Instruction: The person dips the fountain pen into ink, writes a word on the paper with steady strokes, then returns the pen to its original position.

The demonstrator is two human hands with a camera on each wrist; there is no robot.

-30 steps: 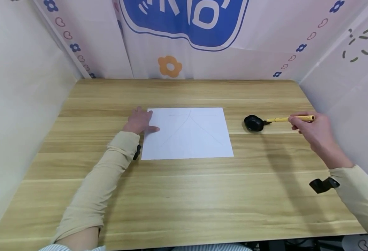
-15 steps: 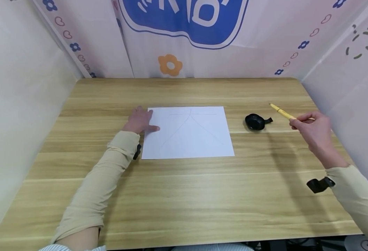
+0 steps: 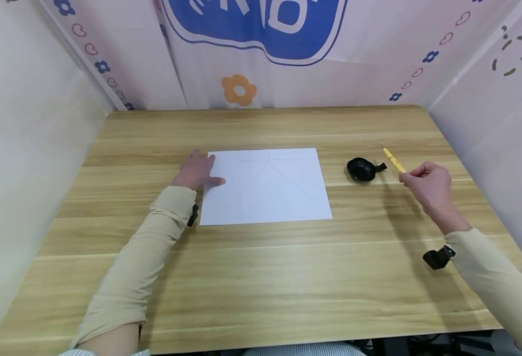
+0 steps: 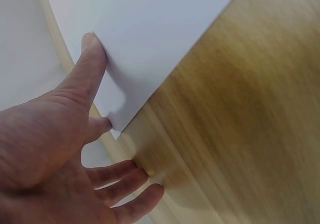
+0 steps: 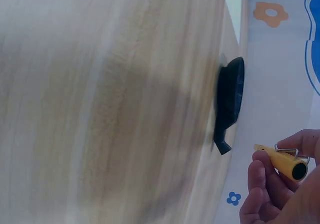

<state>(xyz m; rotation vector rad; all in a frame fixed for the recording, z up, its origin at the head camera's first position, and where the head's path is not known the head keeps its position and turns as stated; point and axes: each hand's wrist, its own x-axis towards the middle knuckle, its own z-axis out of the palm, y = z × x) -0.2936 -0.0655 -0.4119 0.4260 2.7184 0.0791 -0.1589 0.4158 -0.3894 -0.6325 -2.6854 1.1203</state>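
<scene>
My left hand (image 3: 193,170) rests at the left edge of a white sheet of paper (image 3: 270,198), thumb lying on the sheet. In the left wrist view that hand (image 4: 65,144) has its fingers spread, most of them beyond the paper's corner. Thin faint lines cross the sheet. At the right, my right hand (image 3: 427,185) pinches a slim yellow pen (image 3: 394,160) above the table, its thin end pointing away. A wire clip and a dark round end show on the pen (image 5: 285,161) in the right wrist view. A black dish with a short handle (image 3: 361,169) sits between paper and pen.
The wooden table (image 3: 261,282) has printed white sheets behind it and pale walls at both sides. Its front edge runs along the bottom of the head view, close to the person's striped clothing (image 3: 305,350). Black cameras (image 3: 439,258) are worn at the wrists.
One second ago the pen lay level, its thin end by the dish's handle. It has since swung up and away from the dish, and my right hand has moved left. The left hand keeps still.
</scene>
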